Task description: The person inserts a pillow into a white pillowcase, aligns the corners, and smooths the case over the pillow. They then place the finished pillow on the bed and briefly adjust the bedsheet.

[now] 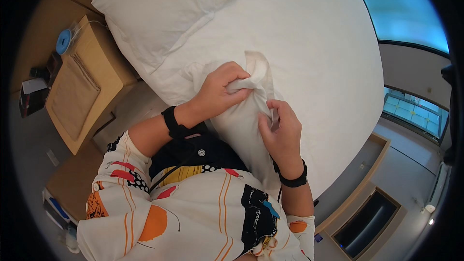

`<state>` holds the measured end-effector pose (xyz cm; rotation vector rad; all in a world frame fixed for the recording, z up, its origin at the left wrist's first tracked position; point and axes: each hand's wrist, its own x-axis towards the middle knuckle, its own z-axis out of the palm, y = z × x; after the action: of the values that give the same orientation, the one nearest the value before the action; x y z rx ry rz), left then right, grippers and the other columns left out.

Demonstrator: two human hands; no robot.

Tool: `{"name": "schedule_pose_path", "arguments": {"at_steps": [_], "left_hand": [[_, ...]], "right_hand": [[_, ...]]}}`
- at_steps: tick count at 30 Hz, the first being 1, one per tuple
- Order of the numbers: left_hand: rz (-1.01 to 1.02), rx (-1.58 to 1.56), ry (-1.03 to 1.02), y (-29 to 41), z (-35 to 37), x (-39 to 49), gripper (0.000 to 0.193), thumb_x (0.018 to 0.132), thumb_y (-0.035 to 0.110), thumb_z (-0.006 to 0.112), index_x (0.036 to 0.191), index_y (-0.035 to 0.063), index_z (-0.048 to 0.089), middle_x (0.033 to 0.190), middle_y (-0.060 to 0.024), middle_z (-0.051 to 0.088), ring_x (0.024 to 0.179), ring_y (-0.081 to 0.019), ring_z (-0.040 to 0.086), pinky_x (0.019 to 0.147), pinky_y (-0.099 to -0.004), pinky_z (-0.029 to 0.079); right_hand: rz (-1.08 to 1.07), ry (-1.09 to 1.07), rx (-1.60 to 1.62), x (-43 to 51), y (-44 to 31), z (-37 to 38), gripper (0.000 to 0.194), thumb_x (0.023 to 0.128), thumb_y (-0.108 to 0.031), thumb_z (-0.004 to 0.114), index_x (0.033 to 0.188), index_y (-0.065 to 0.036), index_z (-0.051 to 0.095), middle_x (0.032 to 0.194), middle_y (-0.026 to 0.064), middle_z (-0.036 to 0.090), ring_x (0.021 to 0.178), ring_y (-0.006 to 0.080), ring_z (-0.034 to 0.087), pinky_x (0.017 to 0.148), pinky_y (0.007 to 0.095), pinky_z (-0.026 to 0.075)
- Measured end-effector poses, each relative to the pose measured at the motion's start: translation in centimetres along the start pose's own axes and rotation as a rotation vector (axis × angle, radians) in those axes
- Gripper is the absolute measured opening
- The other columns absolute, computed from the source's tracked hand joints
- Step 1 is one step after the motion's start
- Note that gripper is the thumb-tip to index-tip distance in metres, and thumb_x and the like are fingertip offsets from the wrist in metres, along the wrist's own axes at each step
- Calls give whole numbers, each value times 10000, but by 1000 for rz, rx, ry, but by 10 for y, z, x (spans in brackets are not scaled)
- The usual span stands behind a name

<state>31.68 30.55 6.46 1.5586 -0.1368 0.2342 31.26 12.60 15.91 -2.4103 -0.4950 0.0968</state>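
A white cloth [235,130], which looks like a pillowcase, hangs bunched and twisted in front of my body at the bed's near side. My left hand [217,90] pinches a gathered fold of it between thumb and fingers. A little lower and to the right, my right hand [284,132] grips the cloth's edge with thumb and fingertips. One loose flap [259,63] stands up beyond my left fingers. Beneath lies the white sheet [326,79] of the bed. Whether the cloth has anything inside cannot be told.
A white pillow [159,14] rests at the head of the bed. To the left, a wooden bedside table [112,76] carries a folded beige cloth [76,94] and a round blue object [63,41]. A wall-mounted screen [366,223] is at the lower right.
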Motion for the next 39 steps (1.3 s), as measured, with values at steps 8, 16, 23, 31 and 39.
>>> {"name": "schedule_pose_path", "arguments": {"at_steps": [8, 16, 23, 31, 39], "left_hand": [[249, 451, 129, 30, -7, -9, 367, 705, 86, 820, 1027, 63, 646, 950, -72, 610, 860, -253, 582, 742, -338, 478], [274, 567, 105, 33, 1, -9, 287, 687, 66, 782, 953, 62, 675, 906, -60, 619, 817, -235, 599, 674, -347, 489], [470, 617, 65, 32, -7, -10, 264, 678, -37, 767, 913, 37, 674, 847, -85, 631, 732, -264, 612, 621, -350, 491], [545, 492, -134, 46, -9, -19, 245, 725, -14, 743, 952, 7, 653, 875, -109, 637, 768, -306, 620, 664, -385, 518], [307, 521, -222, 42, -17, -14, 229, 782, 75, 650, 1007, 37, 667, 987, -124, 637, 856, -292, 616, 745, -363, 503]], "right_hand": [[181, -49, 182, 2, 6, -3, 78, 818, 42, 685, 854, 2, 629, 796, 45, 604, 613, 108, 496, 556, 245, 406], [45, -290, 268, 4, 2, -28, 107, 804, 56, 687, 853, 0, 610, 816, 72, 586, 661, 187, 533, 575, 285, 425], [91, -296, 296, 1, 6, -24, 110, 804, 51, 689, 845, -4, 603, 810, 75, 573, 690, 200, 546, 592, 290, 428], [23, -215, 201, 5, 7, -11, 128, 775, 60, 679, 861, -2, 607, 844, 100, 588, 728, 269, 583, 620, 338, 467], [39, -376, 213, 8, 7, -22, 121, 782, 50, 679, 858, 1, 599, 848, 109, 575, 784, 295, 587, 665, 357, 481]]}}
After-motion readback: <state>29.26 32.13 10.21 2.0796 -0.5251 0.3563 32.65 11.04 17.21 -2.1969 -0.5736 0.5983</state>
